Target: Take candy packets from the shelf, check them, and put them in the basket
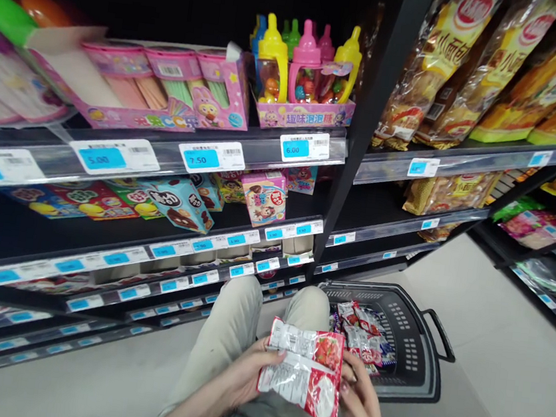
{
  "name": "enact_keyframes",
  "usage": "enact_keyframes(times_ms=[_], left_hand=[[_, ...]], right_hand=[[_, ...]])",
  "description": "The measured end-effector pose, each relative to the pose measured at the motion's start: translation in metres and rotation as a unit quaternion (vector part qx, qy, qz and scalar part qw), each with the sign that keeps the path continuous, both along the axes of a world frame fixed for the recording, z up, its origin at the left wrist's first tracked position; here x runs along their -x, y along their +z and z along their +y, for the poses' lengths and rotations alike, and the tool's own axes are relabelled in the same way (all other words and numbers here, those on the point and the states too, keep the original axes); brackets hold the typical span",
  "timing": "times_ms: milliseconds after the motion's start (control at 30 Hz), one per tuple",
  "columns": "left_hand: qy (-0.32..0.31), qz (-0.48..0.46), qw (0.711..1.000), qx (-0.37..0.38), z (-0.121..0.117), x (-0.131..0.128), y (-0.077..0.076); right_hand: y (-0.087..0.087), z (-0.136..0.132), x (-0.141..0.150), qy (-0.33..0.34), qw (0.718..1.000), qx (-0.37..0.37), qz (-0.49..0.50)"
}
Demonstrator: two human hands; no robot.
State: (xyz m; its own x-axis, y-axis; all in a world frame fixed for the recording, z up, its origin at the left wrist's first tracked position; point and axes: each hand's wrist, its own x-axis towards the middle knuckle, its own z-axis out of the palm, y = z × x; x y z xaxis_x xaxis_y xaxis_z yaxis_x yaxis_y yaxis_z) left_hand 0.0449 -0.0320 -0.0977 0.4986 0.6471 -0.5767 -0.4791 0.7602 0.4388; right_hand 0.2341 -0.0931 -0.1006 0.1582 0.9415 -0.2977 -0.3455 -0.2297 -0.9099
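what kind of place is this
Most likely a small shop or supermarket snack aisle: shelves carry price tags, boxed candy bottles and bagged snacks, and a basket sits on the floor while both hands hold a packet.

Packet (302, 378) print unreadable (hands partly hidden behind).

Bright light on the front goods, dark shelf recesses, curved wide-angle edges, slight blur at left
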Motion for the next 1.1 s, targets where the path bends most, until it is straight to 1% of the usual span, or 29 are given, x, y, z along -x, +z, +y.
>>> enact_keyframes(times_ms=[100, 200, 300, 400, 600, 700, 800, 867, 1000, 1100], left_hand=[[0.006, 0.007, 1.000, -0.005, 0.003, 0.003, -0.001], [0.004, 0.015, 1.000, -0.009, 0.005, 0.006, 0.001], [0.009, 0.021, 1.000, 0.008, 0.004, 0.007, 0.003], [0.011, 0.022, 0.999, 0.024, 0.004, 0.006, 0.004], [0.022, 0.006, 1.000, 0.016, 0.005, 0.005, 0.007], [0.023, 0.015, 1.000, 0.007, 0.007, 0.006, 0.009], [0.023, 0.027, 0.999, 0.003, 0.009, 0.007, 0.013], [0.025, 0.027, 0.999, 0.006, 0.009, 0.007, 0.015], [0.033, 0.004, 0.999, 0.020, 0.007, 0.005, 0.017], [0.039, -0.015, 0.999, 0.032, 0.005, 0.003, 0.018]], right_hand=[[0.004, -0.003, 0.001, 0.030, 0.999, -0.031, -0.002], [0.002, -0.003, 0.004, 0.036, 0.999, -0.025, 0.006], [-0.004, -0.004, 0.008, 0.000, 1.000, -0.002, 0.027], [-0.005, -0.005, 0.012, -0.045, 0.998, 0.011, 0.041], [0.006, -0.005, 0.011, -0.074, 0.997, -0.012, 0.006], [0.013, -0.004, 0.010, -0.052, 0.998, -0.024, 0.001], [0.017, -0.003, 0.012, -0.044, 0.999, -0.012, -0.007], [0.016, -0.002, 0.015, -0.067, 0.998, -0.005, 0.010], [0.009, -0.001, 0.021, -0.121, 0.989, 0.017, 0.086], [0.010, 0.001, 0.025, -0.127, 0.983, 0.030, 0.128]])
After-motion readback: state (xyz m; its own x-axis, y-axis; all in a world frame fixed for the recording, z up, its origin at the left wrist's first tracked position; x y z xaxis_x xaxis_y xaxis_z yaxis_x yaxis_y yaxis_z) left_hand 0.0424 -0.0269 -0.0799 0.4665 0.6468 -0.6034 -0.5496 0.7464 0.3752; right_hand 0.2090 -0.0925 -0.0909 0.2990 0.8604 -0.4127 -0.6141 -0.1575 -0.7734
